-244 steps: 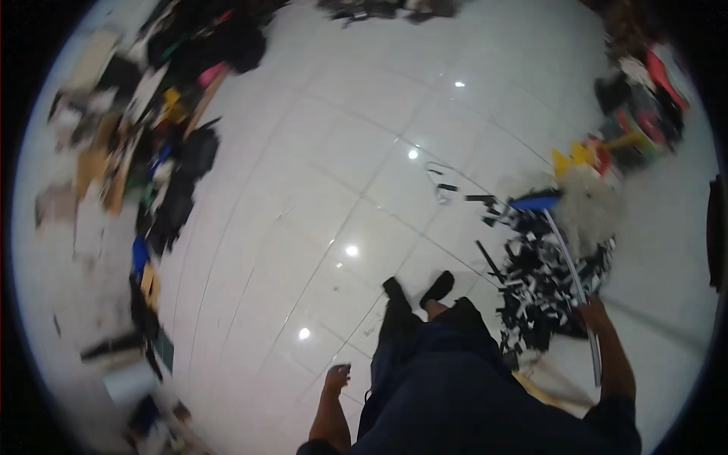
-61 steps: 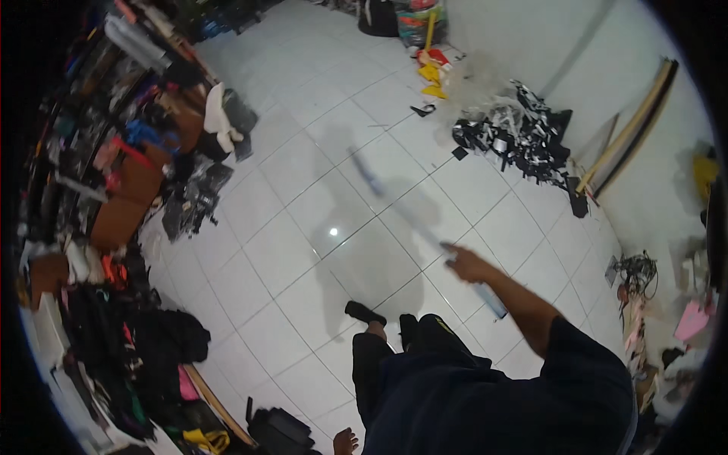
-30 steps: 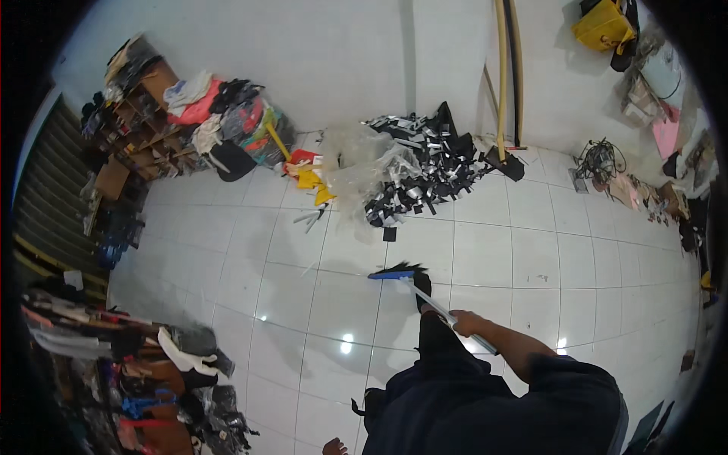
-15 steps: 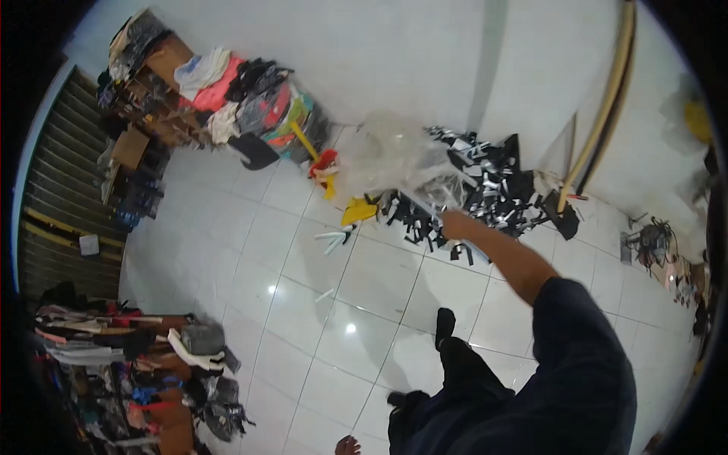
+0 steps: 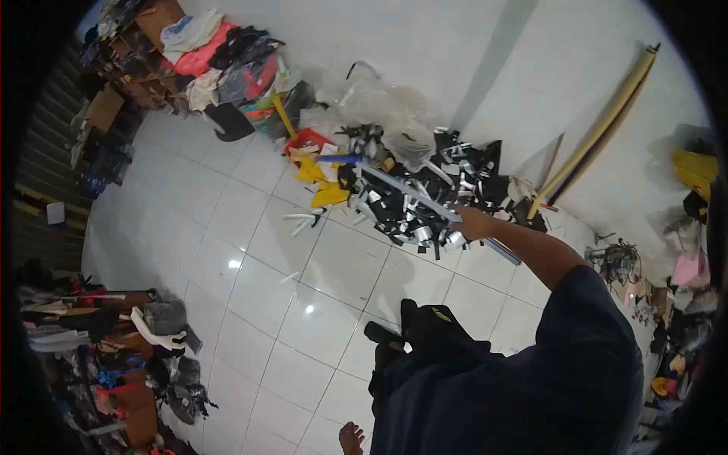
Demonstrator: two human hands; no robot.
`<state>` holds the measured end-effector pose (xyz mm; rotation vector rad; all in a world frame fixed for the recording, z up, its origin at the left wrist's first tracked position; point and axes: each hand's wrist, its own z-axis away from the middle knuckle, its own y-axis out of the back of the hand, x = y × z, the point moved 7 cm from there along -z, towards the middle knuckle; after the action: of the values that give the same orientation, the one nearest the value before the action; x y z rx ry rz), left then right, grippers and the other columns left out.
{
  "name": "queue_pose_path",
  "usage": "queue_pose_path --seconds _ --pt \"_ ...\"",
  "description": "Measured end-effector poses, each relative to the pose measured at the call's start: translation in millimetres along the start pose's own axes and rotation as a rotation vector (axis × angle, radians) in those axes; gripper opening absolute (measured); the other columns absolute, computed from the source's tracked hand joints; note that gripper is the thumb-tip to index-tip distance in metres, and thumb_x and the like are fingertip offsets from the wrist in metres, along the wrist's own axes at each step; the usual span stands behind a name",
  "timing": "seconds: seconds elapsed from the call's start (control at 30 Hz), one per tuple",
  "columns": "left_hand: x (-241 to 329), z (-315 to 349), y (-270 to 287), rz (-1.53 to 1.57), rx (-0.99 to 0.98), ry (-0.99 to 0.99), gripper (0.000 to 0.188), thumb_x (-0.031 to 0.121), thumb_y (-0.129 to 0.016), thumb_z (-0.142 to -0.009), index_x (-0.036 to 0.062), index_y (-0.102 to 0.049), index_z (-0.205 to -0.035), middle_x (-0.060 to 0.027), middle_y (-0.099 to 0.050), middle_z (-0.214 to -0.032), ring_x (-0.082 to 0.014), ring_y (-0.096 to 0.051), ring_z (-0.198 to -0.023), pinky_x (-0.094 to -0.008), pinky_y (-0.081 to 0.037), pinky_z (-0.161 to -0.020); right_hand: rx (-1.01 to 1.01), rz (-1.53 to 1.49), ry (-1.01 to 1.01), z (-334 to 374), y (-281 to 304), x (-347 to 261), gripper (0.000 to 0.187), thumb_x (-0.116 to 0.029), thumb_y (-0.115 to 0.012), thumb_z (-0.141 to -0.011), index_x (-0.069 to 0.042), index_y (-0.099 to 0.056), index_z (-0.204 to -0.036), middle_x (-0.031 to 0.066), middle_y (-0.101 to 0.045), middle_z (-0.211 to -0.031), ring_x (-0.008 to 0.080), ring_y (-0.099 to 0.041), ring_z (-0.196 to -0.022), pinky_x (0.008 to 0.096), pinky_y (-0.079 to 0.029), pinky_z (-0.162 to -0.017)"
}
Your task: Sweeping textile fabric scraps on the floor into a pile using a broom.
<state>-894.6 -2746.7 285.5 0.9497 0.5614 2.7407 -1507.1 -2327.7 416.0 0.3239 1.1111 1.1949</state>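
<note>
My right hand [image 5: 472, 224] is closed around a long grey pole [image 5: 413, 193] with a blue end [image 5: 341, 159]. The pole slants over a heap of black and silvery-white scraps [image 5: 409, 216] on the floor by the wall, and its rear part sticks out past my wrist. Behind the heap, clear plastic sheeting [image 5: 402, 114] lies bunched against the wall. Near the blue end are yellow pieces [image 5: 329, 194] and a red dustpan-like thing [image 5: 307, 141] with a yellow handle. At the lower edge my left hand [image 5: 351, 438] hangs with loosely bent fingers, holding nothing visible.
White tiles [image 5: 258, 303] make up the floor, with a few white strips [image 5: 305, 220] left of the heap. Long yellowish rolls [image 5: 599, 133] lean on the wall at right. Piled cloth [image 5: 205, 57] stands at back left, and cluttered shelves [image 5: 114, 364] at lower left.
The clear plastic has moved off the heap, back toward the wall, baring more scraps and the pole's blue end. My view has shifted to the right; my right hand still grips the pole.
</note>
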Motion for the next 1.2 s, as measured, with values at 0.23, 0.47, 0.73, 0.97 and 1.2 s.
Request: queue_pose_path --seconds 0.23,0.47,0.73,0.97,1.2 --pt "40.7 -56.6 44.8 0.450 0.140 0.400 0.030 0.030 -0.047 -0.083 0.0099 -0.050 -0.104 -0.0076 -0.055 -0.087 -0.0196 -0.053 -0.068 -0.0322 -0.042 -0.056 -0.292 0.675 -0.112 82.1 73.3 11.8 0.045 -0.036 -0.046 -0.082 -0.027 -0.035 -0.125 0.0142 -0.060 -0.084 0.0310 -0.059 -0.079 0.0423 -0.046 -0.067" --pt "124.4 -101.2 102.3 0.441 0.394 0.359 0.035 0.030 -0.049 -0.083 0.0070 -0.047 -0.109 -0.0071 -0.053 -0.090 -0.0181 -0.052 -0.071 -0.0320 -0.041 -0.056 -0.209 0.975 0.060 3.0 203.7 45.6 0.039 -0.034 -0.053 -0.077 -0.032 -0.046 -0.115 0.0068 -0.061 -0.086 0.0273 -0.059 -0.081 0.0394 -0.046 -0.069" --pt "222.7 -102.2 -24.4 0.479 0.314 0.446 0.031 0.026 -0.049 -0.084 0.0039 -0.048 -0.106 -0.0077 -0.054 -0.086 -0.0156 -0.053 -0.065 -0.0281 -0.042 -0.050 -0.181 1.255 0.171 -158.5 342.0 37.8 0.036 -0.030 -0.057 -0.072 -0.031 -0.053 -0.107 0.0056 -0.061 -0.086 0.0244 -0.058 -0.084 0.0385 -0.046 -0.071" --pt "258.4 -35.4 -134.0 0.606 0.330 0.581 0.036 0.027 -0.056 -0.080 0.0013 -0.050 -0.105 -0.0071 -0.056 -0.081 -0.0136 -0.055 -0.063 -0.0248 -0.042 -0.048 0.368 1.300 -0.019 -276.0 434.7 164.9 0.034 -0.029 -0.048 -0.082 -0.021 -0.051 -0.114 0.0100 -0.051 -0.109 0.0285 -0.043 -0.109 0.0475 -0.023 -0.098" --pt "229.8 66.0 -188.9 0.796 0.674 0.782 0.040 0.027 -0.058 -0.077 -0.0023 -0.053 -0.103 -0.0098 -0.058 -0.080 -0.0156 -0.055 -0.062 -0.0269 -0.043 -0.047 -0.169 0.980 -0.202 -335.0 257.5 189.4 0.040 -0.026 -0.046 -0.079 -0.011 -0.047 -0.116 0.0144 -0.045 -0.122 0.0312 -0.040 -0.115 0.0526 -0.029 -0.094"
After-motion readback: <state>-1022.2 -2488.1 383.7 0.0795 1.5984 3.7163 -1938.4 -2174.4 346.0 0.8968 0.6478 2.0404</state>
